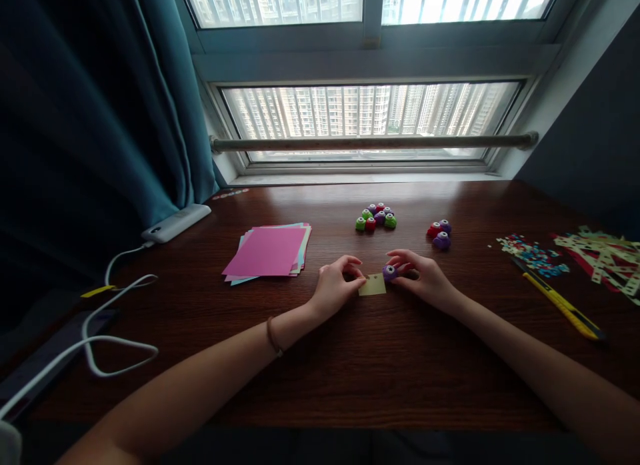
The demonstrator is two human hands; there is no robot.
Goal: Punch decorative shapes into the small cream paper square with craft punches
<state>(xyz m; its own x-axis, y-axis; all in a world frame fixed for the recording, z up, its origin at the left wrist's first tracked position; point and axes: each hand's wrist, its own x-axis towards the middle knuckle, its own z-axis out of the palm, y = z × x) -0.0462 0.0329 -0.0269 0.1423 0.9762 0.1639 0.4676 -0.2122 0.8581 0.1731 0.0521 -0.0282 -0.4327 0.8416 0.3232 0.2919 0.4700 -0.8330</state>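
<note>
My left hand (pixel 342 279) pinches the left edge of a small yellow piece of paper (pixel 373 286) above the brown table. At the paper's right side, my right hand (pixel 423 275) is closed on a small purple craft punch (pixel 389 273) with a white-ringed top. The punch lies against the paper's upper right corner; whether the paper is inside its slot I cannot tell. Beyond my hands stands a cluster of green, red and purple craft punches (pixel 380 218). Several more, red and purple (pixel 441 240), sit behind my right hand.
Coloured paper sheets (pixel 270 251) are stacked on the left. To the right lie small punched paper bits (pixel 537 255), punched paper strips (pixel 600 255) and a yellow utility knife (pixel 563 305). A white cable (pixel 120 345) and a white box (pixel 177 223) are at far left.
</note>
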